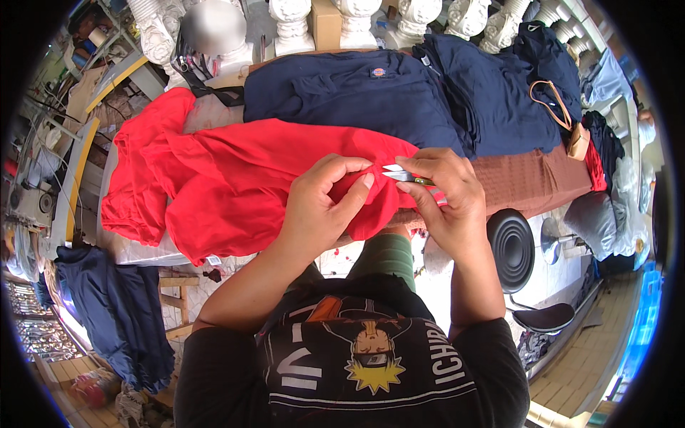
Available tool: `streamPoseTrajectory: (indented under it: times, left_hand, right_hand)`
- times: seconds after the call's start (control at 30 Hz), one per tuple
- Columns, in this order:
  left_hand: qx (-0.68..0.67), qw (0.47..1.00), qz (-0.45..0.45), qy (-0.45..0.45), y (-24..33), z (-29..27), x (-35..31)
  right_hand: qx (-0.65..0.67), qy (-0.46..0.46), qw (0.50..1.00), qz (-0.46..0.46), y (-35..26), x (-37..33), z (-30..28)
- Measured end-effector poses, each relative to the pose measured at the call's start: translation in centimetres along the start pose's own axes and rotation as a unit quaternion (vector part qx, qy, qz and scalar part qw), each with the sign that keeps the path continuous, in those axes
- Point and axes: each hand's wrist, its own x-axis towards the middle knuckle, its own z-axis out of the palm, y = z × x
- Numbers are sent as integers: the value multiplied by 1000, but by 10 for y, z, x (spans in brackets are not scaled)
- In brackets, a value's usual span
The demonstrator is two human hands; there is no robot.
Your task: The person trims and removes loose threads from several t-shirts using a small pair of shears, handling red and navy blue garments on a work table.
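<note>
While red cloth lay across a brown-covered table before me, the left hand had thumb and forefinger clamped on a fold near its right end. The right hand gripped small snips, blades parted beside it; trimming appeared underway, the next cut calling for steady tips.

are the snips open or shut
Open: the snips in the right hand show two separate blades, tips apart, beside the red cloth.
</note>
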Motion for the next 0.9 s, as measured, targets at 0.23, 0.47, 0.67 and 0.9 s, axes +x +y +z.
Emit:
streamPoseTrajectory:
  times: [0.23, 0.47, 0.67, 0.9]
  left_hand:
    - [80, 996, 44, 16, 4, 0, 1]
    - [95, 994, 53, 16, 3, 2, 0]
    - [122, 990, 68, 17, 1, 1, -1]
    - [-154, 988, 12, -11, 5, 6, -4]
  right_hand:
    - [-70, -8, 997, -29, -4, 0, -1]
    - [-86, -11, 995, -53, 1, -2, -1]
    - [100, 20, 988, 112, -11, 0, 5]
    - [163, 12, 985, 60, 20, -15, 23]
